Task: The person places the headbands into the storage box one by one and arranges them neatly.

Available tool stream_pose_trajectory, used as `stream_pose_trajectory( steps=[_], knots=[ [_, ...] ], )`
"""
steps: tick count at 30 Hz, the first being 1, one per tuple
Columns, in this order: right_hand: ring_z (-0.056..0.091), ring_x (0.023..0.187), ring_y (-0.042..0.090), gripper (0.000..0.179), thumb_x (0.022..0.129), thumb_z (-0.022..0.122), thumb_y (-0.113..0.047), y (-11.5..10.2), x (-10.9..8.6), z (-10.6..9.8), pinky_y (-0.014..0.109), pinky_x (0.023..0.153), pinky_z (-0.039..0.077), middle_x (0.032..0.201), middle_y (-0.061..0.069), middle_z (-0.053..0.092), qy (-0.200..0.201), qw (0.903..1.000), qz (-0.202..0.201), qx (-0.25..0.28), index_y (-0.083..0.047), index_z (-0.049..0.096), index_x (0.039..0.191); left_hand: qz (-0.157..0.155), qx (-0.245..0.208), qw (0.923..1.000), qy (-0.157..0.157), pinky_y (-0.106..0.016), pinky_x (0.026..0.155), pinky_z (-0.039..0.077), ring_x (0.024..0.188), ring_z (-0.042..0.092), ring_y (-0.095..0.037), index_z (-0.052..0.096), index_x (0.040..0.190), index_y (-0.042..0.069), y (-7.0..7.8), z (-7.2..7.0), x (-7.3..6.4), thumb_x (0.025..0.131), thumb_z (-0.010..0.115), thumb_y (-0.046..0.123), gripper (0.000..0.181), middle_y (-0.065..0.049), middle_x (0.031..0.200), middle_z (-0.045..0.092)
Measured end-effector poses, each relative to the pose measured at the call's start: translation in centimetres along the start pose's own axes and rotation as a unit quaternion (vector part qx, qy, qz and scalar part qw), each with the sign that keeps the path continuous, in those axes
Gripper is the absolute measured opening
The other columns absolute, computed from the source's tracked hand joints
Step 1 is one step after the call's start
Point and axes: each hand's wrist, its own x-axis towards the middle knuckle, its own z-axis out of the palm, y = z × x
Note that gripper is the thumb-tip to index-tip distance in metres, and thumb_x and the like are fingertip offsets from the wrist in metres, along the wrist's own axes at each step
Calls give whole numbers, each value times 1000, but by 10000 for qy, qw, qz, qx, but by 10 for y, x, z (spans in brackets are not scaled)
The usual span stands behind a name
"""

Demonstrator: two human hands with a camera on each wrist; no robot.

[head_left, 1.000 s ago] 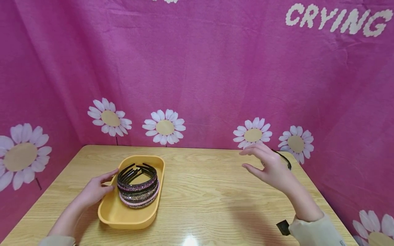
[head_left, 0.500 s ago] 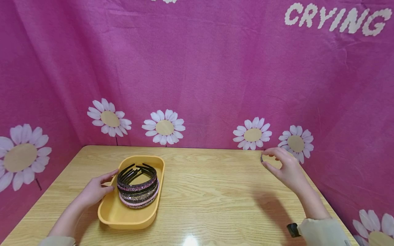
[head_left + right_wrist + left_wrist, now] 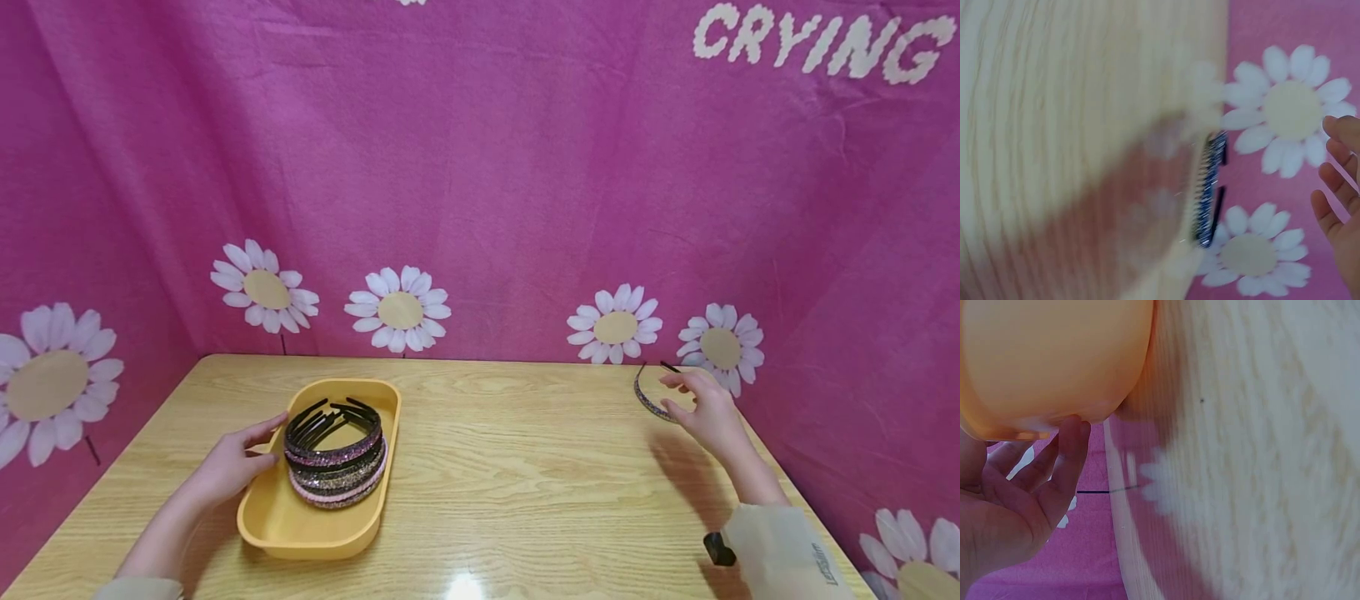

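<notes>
My left hand (image 3: 228, 471) holds the left rim of a yellow plastic tray (image 3: 311, 537), thumb and index finger at the edge. In the left wrist view, its fingers (image 3: 1071, 447) meet the outside of the tray (image 3: 1060, 362). Several glittery headbands (image 3: 337, 467) lie stacked in the tray, in black, purple, gold and pink. My right hand (image 3: 708, 408), thumb and fingers apart, is over a dark glittery headband (image 3: 651, 406) at the table's far right corner, partly covering it. In the right wrist view, the headband (image 3: 1210, 194) lies apart from the loosely bent fingers.
The light wooden table (image 3: 495, 467) backs onto a pink cloth (image 3: 495, 183) printed with daisies, which also hangs along both sides. The headband on the right lies close to the table's back edge and that cloth.
My right hand has moved right and lower, away from the headband's left side, which now shows. The headband stays at the far right corner. My left hand and the tray stay put.
</notes>
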Motion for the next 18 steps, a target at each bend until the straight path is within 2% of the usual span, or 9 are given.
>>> stream_pose_trajectory(
  steps=[4, 7, 11, 18],
  knots=[
    [57, 76, 30, 32, 64, 76, 8, 16, -4, 6, 33, 65, 44, 88, 15, 66, -287, 9994, 187, -42, 1, 67, 94, -28, 26, 10000, -7, -54, 88, 48, 115, 46, -52, 41, 138, -5, -1, 0, 0, 85, 61, 5, 58, -38, 127, 47],
    [58, 78, 32, 31, 67, 75, 7, 28, -7, 10, 39, 69, 46, 91, 18, 66, -692, 9967, 428, -53, 3, 66, 96, -8, 52, 10000, -8, -55, 88, 47, 115, 46, -53, 41, 138, -5, -1, -1, 1, 85, 61, 5, 58, -39, 127, 47],
    [58, 83, 35, 29, 72, 72, 6, 41, -10, 15, 44, 72, 47, 94, 20, 66, -1300, 9879, 847, 7, 3, 65, 100, 13, 29, 10000, 14, -55, 88, 47, 114, 47, -53, 42, 138, -5, 0, -1, -1, 84, 61, 4, 58, -39, 126, 47],
    [57, 87, 37, 26, 73, 69, 6, 53, -20, 16, 50, 75, 48, 92, 20, 65, -1902, 9739, 1234, -91, 4, 65, 98, 27, 10, 10000, -3, -53, 86, 49, 113, 47, -53, 42, 137, -6, 2, -1, -1, 84, 61, 4, 57, -40, 125, 47]
  ],
)
